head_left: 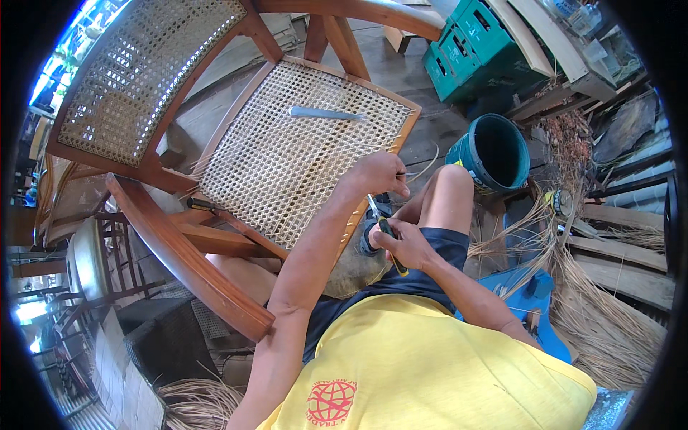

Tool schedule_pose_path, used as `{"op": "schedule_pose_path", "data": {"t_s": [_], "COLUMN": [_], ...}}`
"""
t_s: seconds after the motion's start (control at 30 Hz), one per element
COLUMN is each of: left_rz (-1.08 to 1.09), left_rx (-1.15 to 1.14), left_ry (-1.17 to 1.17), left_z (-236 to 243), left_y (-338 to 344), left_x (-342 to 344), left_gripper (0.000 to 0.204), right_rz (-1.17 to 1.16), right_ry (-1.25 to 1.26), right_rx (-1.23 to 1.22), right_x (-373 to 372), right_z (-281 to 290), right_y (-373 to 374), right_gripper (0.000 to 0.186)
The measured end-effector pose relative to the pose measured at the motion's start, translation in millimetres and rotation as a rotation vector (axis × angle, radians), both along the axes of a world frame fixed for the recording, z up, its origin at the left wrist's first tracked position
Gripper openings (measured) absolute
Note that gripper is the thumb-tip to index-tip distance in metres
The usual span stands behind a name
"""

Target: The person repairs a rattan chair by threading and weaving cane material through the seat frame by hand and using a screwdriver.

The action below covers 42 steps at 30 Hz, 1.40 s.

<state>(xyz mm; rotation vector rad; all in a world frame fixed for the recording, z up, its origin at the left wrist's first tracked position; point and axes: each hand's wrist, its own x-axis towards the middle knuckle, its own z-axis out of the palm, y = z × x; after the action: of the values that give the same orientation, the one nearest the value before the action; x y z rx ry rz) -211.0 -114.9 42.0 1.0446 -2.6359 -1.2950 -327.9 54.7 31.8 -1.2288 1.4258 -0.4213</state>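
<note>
In front of me a wooden armchair has a woven cane seat [308, 143] and a cane back [154, 72]. My left hand [381, 174] is at the seat's near right edge, fingers curled closed around a thin cane strand [428, 166] that curves off to the right. My right hand [410, 247] grips a screwdriver [400, 269] by its black and yellow handle, the metal shaft pointing up toward my left hand. A long, tapered grey-blue tool [322, 113] lies on the seat. At the left seat corner rests another tool with a dark handle [201, 205].
The chair's curved armrest [193, 258] rises beside my left arm. To the right stand a teal bucket [473, 154] and green crates [459, 54]. Loose cane strands [595, 308] pile up beside a blue plastic object [534, 287]. More chairs [89, 258] stand at left.
</note>
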Motion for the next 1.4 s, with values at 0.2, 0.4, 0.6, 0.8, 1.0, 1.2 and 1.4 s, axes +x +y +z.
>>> {"op": "schedule_pose_path", "data": {"t_s": [0.2, 0.4, 0.6, 0.8, 1.0, 1.2, 1.4], "left_rz": [0.471, 0.847, 0.947, 0.854, 0.926, 0.988, 1.254], "left_rx": [0.12, 0.373, 0.438, 0.383, 0.154, 0.106, -0.073], "left_ry": [0.298, 0.352, 0.396, 0.025, 0.239, 0.086, -0.064], "left_z": [16.9, -13.8, -4.9, 29.3, -4.7, -11.4, -18.5], "left_y": [10.6, 105.8, 230.4, 259.3, 249.7, 215.2, 168.9], "left_x": [38.3, 145.2, 173.1, 159.5, 175.6, 220.3, 235.5], "left_gripper": [0.027, 0.03, 0.032, 0.028, 0.024, 0.022, 0.027], "right_rz": [0.416, 0.26, 0.631, 0.68, 0.661, 0.462, 0.229], "right_ry": [-0.241, 0.137, 0.627, 0.788, 0.014, 0.01, 0.276], "right_rx": [-0.324, -0.702, -0.833, -1.051, -0.792, -0.409, -0.406], "right_x": [-22.5, -53.1, -15.0, 25.6, 88.1, 14.7, -22.1], "right_z": [75.2, 106.8, 24.7, -10.9, -21.1, -9.2, -19.3], "right_y": [15.3, -55.6, -173.2, -215.7, -63.7, -45.9, -86.7], "right_gripper": [0.056, 0.077, 0.077, 0.078, 0.069, 0.022, 0.022]}}
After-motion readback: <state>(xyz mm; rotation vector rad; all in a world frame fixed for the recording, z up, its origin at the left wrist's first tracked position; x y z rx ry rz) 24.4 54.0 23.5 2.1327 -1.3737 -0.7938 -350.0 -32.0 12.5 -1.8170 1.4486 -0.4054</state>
